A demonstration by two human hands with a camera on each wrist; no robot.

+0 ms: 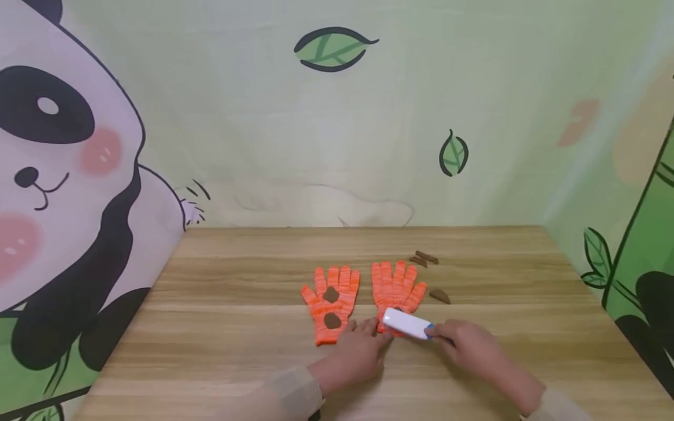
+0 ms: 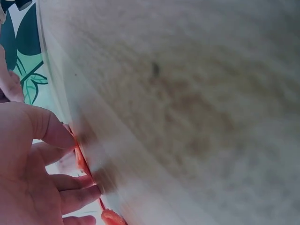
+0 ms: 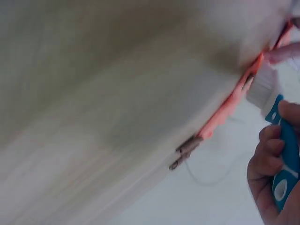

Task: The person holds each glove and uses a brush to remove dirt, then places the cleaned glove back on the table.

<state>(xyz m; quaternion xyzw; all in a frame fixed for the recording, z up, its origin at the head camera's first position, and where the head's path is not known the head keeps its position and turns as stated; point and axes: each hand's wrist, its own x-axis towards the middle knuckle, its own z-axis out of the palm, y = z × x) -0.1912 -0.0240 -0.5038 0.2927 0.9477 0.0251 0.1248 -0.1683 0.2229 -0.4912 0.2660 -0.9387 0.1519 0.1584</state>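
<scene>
Two orange knitted gloves lie flat on the wooden table, side by side. The left glove (image 1: 323, 337) bears two brown patches (image 1: 332, 320). Over the lower part of the right glove (image 1: 392, 285) is a brush with a white head (image 1: 404, 323), which mostly hides a dark spot there. My right hand (image 1: 468, 345) grips the brush's blue handle (image 3: 287, 161); pale bristles (image 3: 261, 88) face the glove in the right wrist view. My left hand (image 1: 360, 351) rests with fingers extended at the right glove's cuff, its fingertips between the two gloves.
Brown strips (image 1: 423, 258) lie behind the right glove, and a brown half-round piece (image 1: 439, 296) lies to its right. The wooden table (image 1: 221, 327) runs back to a wall covering (image 1: 253, 117) printed with a panda and leaves.
</scene>
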